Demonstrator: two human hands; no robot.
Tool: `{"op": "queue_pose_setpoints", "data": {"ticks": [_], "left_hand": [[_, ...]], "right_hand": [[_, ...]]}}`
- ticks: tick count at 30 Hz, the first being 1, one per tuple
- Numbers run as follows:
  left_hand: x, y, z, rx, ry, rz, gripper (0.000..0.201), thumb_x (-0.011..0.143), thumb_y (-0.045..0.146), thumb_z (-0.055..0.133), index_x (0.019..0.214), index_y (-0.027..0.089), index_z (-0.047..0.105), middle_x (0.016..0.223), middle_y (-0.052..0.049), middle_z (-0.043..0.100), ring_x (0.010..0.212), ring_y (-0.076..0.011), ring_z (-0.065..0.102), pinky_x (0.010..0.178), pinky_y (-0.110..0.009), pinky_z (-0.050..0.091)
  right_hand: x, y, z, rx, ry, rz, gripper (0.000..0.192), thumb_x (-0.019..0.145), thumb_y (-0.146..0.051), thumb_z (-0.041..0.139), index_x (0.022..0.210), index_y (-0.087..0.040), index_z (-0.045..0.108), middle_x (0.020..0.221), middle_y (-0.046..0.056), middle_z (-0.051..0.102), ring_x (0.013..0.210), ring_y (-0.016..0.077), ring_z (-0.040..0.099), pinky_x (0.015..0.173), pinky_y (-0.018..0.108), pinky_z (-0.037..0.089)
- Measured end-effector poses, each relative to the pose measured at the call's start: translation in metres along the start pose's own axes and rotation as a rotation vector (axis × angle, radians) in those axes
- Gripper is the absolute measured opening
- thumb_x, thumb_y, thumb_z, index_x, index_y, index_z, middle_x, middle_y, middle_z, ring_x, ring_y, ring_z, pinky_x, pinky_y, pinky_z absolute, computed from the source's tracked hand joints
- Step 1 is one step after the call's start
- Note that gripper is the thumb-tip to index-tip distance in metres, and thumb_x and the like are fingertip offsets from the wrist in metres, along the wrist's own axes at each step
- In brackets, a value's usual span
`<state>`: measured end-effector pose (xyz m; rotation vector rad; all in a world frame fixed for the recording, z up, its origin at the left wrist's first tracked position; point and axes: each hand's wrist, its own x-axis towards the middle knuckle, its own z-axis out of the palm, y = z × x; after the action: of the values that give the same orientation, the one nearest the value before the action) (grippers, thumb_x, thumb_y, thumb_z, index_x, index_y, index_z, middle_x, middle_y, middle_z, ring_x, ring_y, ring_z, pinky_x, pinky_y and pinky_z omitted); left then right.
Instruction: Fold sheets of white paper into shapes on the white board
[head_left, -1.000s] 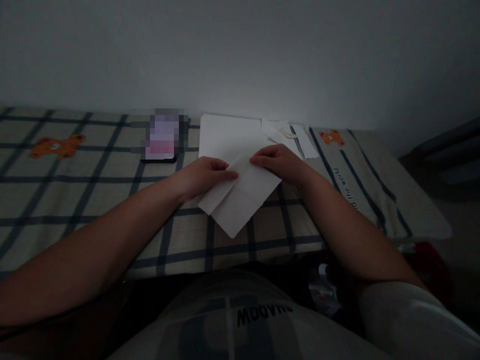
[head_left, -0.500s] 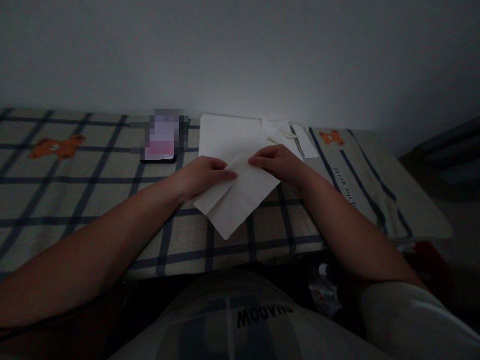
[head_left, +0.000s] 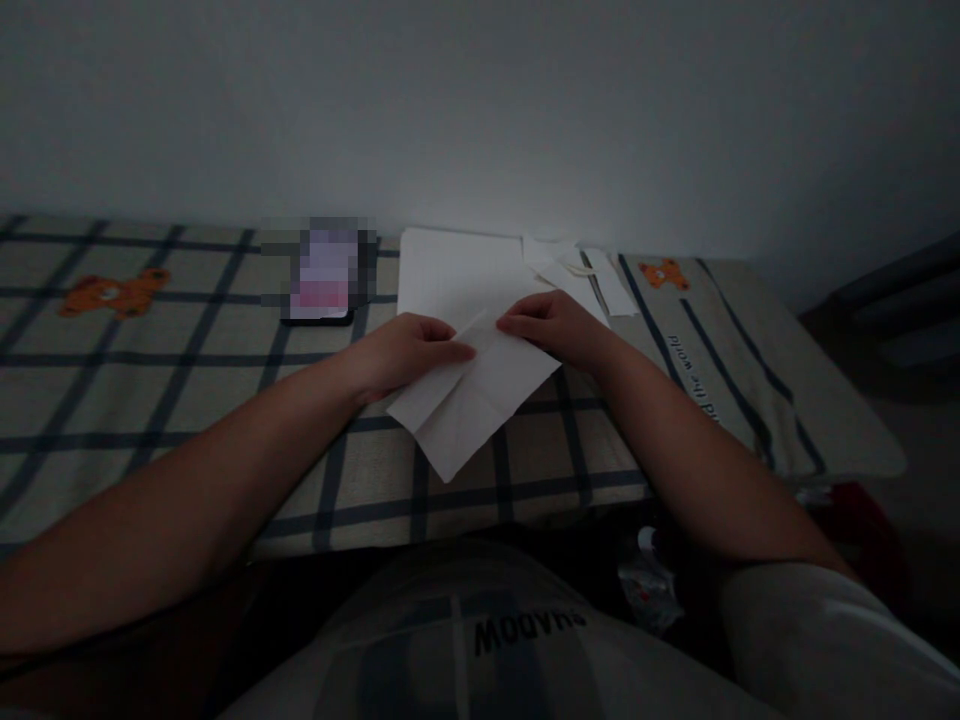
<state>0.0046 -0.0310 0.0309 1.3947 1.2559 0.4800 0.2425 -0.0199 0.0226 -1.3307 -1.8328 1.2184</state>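
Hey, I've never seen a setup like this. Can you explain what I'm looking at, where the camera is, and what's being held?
There's no machine here, just a person's two bare hands. One camera, worn on the head, looks forward and down, so the forearms reach away from you.

The left hand and right hand both grip a creased white paper sheet between their fingers, one corner pointing towards the person.

Below is a pale cloth with dark blue checks. On it, beyond the hands, lie flat white lined paper and, to its right, torn-looking white paper pieces. To the left is a dark-edged rectangular phone, its screen blurred out.
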Motion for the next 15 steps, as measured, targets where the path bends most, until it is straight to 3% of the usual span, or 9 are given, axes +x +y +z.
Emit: {"op": "queue_pose_setpoints", "data": {"ticks": [4,8,12,15], "left_hand": [[-0.002,0.002,0.001,-0.006,-0.003,0.002,0.02,0.069,0.041,0.083,0.067,0.022,0.074,0.067,-0.006,0.07,0.055,-0.0179,0.058,0.048,-0.028,0.038],[0.0,0.0,-0.003,-0.004,-0.034,-0.009,0.024,0.072,0.047,0.081,0.069,0.023,0.076,0.071,-0.007,0.072,0.056,-0.0197,0.06,0.048,-0.029,0.039],[0.005,-0.006,-0.01,0.131,-0.054,0.017,0.033,0.069,0.056,0.083,0.068,0.024,0.077,0.068,-0.006,0.068,0.054,-0.0181,0.055,0.048,-0.029,0.034],[0.006,-0.006,-0.013,0.151,-0.085,0.03,0.031,0.07,0.055,0.082,0.071,0.024,0.078,0.07,-0.006,0.068,0.056,-0.0174,0.055,0.049,-0.029,0.032]], "right_hand": [[0.0,-0.001,0.0,0.01,-0.008,-0.042,0.036,0.078,-0.053,0.075,0.077,-0.017,0.073,0.066,-0.001,0.059,0.061,0.0121,0.047,0.057,0.028,0.034],[0.001,0.002,-0.001,0.059,0.015,0.0,0.031,0.076,-0.049,0.076,0.075,-0.018,0.072,0.061,-0.002,0.055,0.057,0.011,0.044,0.054,0.027,0.031],[0.003,0.004,-0.005,0.125,0.051,0.042,0.027,0.075,-0.045,0.077,0.072,-0.019,0.069,0.058,-0.003,0.052,0.052,0.0098,0.041,0.05,0.027,0.028],[0.003,0.004,-0.008,0.162,0.014,0.041,0.027,0.074,-0.044,0.079,0.07,-0.019,0.068,0.058,-0.004,0.05,0.051,0.0091,0.04,0.049,0.026,0.027]]}}
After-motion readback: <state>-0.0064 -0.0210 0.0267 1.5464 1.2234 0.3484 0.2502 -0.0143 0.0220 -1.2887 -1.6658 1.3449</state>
